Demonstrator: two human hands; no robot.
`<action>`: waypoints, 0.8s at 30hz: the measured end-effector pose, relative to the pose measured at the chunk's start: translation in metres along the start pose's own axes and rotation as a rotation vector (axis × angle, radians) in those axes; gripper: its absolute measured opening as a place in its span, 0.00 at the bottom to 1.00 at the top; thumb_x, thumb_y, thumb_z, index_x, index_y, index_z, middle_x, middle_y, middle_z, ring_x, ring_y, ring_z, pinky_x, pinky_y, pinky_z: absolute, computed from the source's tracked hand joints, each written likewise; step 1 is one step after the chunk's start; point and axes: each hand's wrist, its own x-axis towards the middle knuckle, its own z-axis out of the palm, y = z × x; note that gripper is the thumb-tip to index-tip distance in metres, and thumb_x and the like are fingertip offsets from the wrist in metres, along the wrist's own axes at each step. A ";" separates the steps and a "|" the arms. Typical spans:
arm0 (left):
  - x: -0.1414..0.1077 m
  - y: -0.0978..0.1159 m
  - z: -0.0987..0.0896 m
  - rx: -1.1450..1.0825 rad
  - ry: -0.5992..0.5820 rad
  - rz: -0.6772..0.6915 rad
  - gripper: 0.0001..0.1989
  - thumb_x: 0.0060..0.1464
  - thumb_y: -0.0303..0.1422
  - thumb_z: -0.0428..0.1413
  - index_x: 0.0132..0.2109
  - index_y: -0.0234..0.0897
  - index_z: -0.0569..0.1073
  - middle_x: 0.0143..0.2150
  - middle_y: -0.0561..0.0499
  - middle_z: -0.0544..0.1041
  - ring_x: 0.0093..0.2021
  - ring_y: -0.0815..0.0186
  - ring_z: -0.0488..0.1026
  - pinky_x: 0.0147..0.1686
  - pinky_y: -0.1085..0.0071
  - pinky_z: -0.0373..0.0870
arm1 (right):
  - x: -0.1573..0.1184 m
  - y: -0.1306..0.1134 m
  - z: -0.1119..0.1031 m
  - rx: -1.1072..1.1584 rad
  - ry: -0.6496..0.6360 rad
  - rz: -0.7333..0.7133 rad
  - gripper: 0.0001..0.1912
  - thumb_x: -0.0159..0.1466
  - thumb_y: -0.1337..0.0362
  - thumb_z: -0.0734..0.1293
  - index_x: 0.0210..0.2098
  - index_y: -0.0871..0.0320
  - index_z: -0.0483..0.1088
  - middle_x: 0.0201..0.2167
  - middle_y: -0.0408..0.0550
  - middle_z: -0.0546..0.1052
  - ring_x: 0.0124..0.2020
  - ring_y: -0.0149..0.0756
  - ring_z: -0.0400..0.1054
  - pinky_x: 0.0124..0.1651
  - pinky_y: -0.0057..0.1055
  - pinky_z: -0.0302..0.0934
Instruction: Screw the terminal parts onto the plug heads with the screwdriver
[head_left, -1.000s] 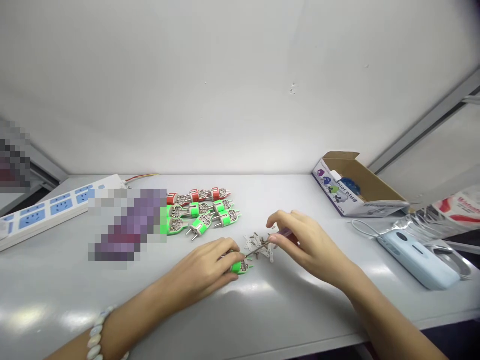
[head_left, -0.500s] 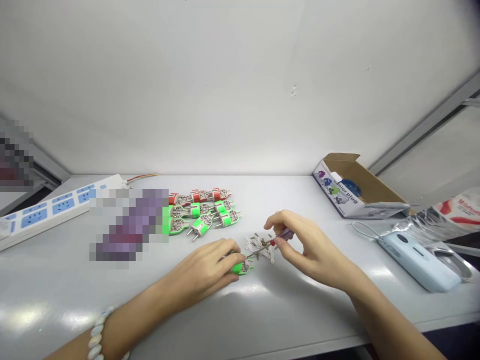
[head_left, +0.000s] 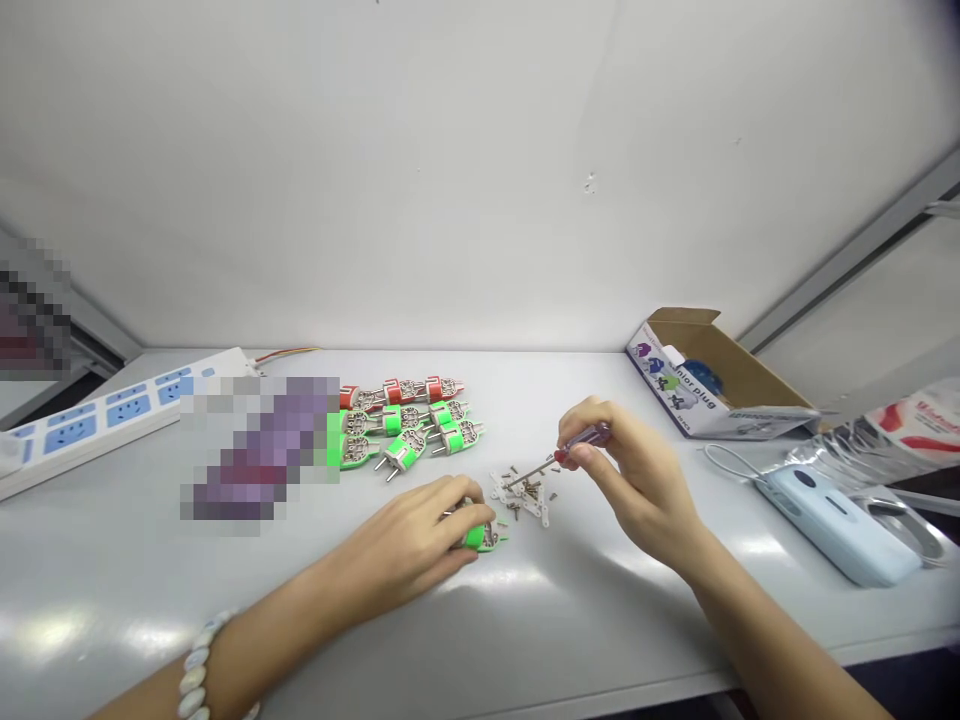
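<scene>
Head view, white workbench:

"Where's the green plug?"

"Clasped against the bench beneath the curled fingers of the left hand."

"And the right hand?"

"Fingertips pinching a screwdriver, just above loose screws."

Plugs in rows behind screw pile; power strip far left; cardboard box far right.

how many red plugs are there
3: one red plug at the row's left end, one mid-row, one at the right end; the blurred patch may hide more
</scene>
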 end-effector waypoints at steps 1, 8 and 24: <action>0.000 -0.001 0.000 -0.003 0.001 -0.001 0.13 0.67 0.27 0.55 0.57 0.38 0.71 0.54 0.43 0.74 0.49 0.58 0.76 0.45 0.66 0.76 | 0.000 0.001 0.001 0.042 0.002 0.028 0.04 0.75 0.64 0.62 0.42 0.53 0.67 0.35 0.43 0.71 0.34 0.35 0.69 0.38 0.35 0.64; 0.000 -0.005 0.001 -0.026 0.002 0.029 0.21 0.69 0.28 0.52 0.66 0.40 0.66 0.63 0.41 0.72 0.59 0.55 0.73 0.57 0.58 0.74 | -0.002 0.001 0.005 0.190 -0.006 0.087 0.07 0.75 0.59 0.61 0.42 0.53 0.68 0.35 0.44 0.71 0.34 0.37 0.70 0.38 0.38 0.66; -0.001 -0.001 0.000 -0.052 -0.027 -0.070 0.20 0.67 0.27 0.54 0.64 0.40 0.67 0.64 0.41 0.70 0.57 0.55 0.73 0.54 0.61 0.75 | 0.000 -0.005 0.001 0.055 0.055 0.080 0.06 0.74 0.62 0.62 0.40 0.53 0.68 0.34 0.44 0.72 0.33 0.36 0.70 0.37 0.36 0.64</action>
